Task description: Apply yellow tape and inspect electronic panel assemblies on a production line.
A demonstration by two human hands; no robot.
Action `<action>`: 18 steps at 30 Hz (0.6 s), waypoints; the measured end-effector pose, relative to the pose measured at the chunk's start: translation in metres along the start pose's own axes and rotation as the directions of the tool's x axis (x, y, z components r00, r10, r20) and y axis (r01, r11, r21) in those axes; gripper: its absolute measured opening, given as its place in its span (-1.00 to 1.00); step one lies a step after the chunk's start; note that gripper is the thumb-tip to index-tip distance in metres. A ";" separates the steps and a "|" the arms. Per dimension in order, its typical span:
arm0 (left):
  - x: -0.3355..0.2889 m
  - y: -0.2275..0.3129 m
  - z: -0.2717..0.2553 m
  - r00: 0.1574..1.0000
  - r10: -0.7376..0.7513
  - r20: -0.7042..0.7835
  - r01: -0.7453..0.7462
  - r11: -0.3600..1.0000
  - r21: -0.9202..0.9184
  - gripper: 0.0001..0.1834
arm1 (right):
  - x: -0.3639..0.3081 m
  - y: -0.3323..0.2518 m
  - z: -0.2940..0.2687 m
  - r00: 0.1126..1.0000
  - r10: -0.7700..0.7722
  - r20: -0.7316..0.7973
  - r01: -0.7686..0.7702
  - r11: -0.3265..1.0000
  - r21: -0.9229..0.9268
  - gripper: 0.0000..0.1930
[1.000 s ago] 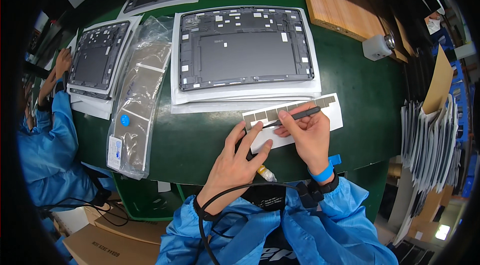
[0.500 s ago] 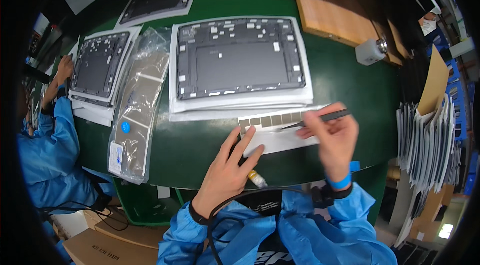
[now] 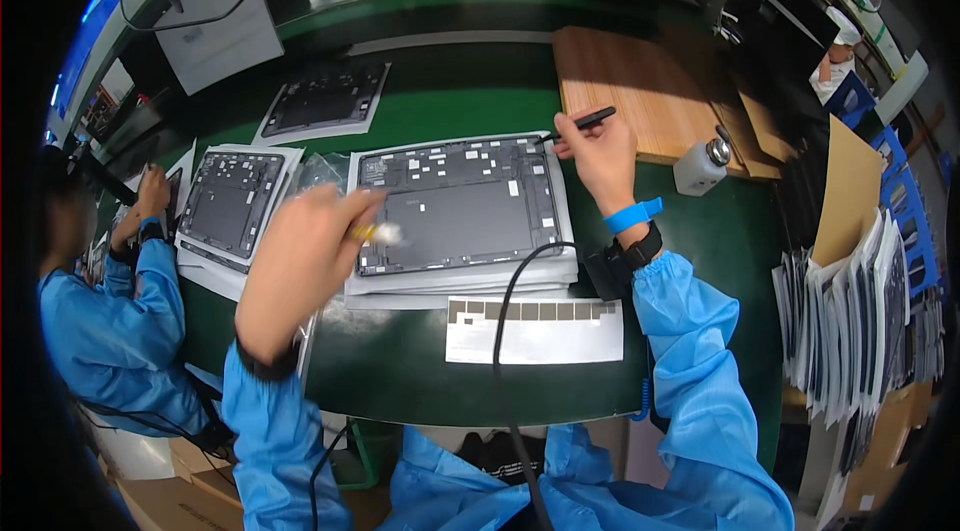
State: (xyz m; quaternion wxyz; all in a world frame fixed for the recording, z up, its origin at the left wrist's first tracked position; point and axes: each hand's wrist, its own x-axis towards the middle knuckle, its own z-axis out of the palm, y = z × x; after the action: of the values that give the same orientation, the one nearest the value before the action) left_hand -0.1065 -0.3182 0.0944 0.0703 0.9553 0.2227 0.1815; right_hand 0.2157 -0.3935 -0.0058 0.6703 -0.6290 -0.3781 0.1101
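Note:
My right hand point(image 3: 603, 159) pinches a pair of black tweezers point(image 3: 592, 123), their tip at the upper right corner of a dark grey tablet-like panel point(image 3: 470, 216). Small white pieces dot that panel, which lies on a stack of white sheets point(image 3: 470, 286). Over the panel's left side hangs my left hand point(image 3: 305, 251), closed on a small yellow thing with a white end point(image 3: 385, 233); motion blurs it and its kind is unclear. Nearer me lies a white sticker sheet point(image 3: 535, 341) with a row of grey-brown squares along its top edge, touched by neither hand.
Two similar panels lie left point(image 3: 232, 206) and far left point(image 3: 328, 99). A wooden board point(image 3: 630, 81) and a pump bottle point(image 3: 700, 169) stand at the right. Upright folders point(image 3: 850, 316) line the right edge. A co-worker in blue point(image 3: 110, 331) sits left; a black cable point(image 3: 503, 331) crosses my view.
Both hands have left the sticker sheet. My right hand moved up to the panel's corner with the tweezers; my left went up and left with the yellow-and-white thing. The view has tilted upward.

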 end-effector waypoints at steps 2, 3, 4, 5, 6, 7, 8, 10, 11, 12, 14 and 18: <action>0.048 0.003 -0.003 0.993 0.113 -0.027 -0.116 0.982 -0.151 -0.77 | 0.003 -0.005 0.002 1.000 -0.002 0.016 0.002 1.000 -0.015 -0.77; 0.067 -0.002 0.012 0.981 0.184 -0.066 -0.195 0.943 -0.268 -0.78 | 0.004 -0.005 0.005 1.000 0.011 0.028 -0.010 0.999 -0.040 -0.77; 0.084 0.002 0.022 0.985 0.168 -0.032 -0.169 0.931 -0.323 -0.77 | 0.006 -0.002 0.003 1.000 0.023 0.008 -0.023 1.000 -0.018 -0.77; 0.100 0.004 0.038 0.987 0.159 0.003 -0.146 0.912 -0.384 -0.76 | 0.005 0.000 0.002 1.000 0.008 0.006 -0.008 1.000 -0.018 -0.77; 0.109 0.004 0.051 0.983 0.181 -0.008 -0.171 0.907 -0.384 -0.76 | 0.004 -0.002 0.001 1.000 0.027 0.011 -0.026 1.000 -0.015 -0.78; 0.116 -0.001 0.072 0.978 0.206 -0.016 -0.195 0.898 -0.394 -0.75 | 0.003 0.002 0.000 0.999 0.052 0.013 -0.052 0.998 -0.020 -0.78; 0.119 -0.006 0.089 0.977 0.212 0.031 -0.193 0.934 -0.300 -0.76 | 0.002 0.003 0.003 0.997 0.079 0.024 -0.079 0.997 -0.005 -0.78; 0.123 -0.008 0.108 0.972 0.225 0.061 -0.204 0.948 -0.246 -0.70 | 0.005 0.005 0.004 0.997 0.076 0.025 -0.076 0.997 0.015 -0.77; 0.123 -0.004 0.113 0.966 0.242 0.089 -0.221 0.955 -0.199 -0.68 | 0.004 0.007 0.003 0.998 0.055 0.017 -0.055 0.998 0.021 -0.76; 0.124 -0.004 0.116 0.965 0.236 0.115 -0.213 0.960 -0.181 -0.67 | 0.003 0.009 0.002 0.997 0.076 0.012 -0.076 0.997 0.007 -0.76; 0.125 -0.005 0.119 0.965 0.228 0.131 -0.207 0.966 -0.156 -0.65 | 0.005 0.008 0.003 0.999 0.045 0.022 -0.044 0.999 -0.020 -0.76; 0.128 -0.010 0.128 0.967 0.245 0.068 -0.230 0.957 -0.174 -0.66 | 0.007 0.014 0.005 0.999 0.034 0.007 -0.034 0.998 -0.051 -0.76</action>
State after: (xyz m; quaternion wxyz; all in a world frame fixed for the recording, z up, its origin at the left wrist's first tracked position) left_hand 0.0447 -0.2590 0.0142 0.1367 0.9730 0.0873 0.1640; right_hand 0.2220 -0.3827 -0.0168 0.6505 -0.6517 -0.3729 0.1143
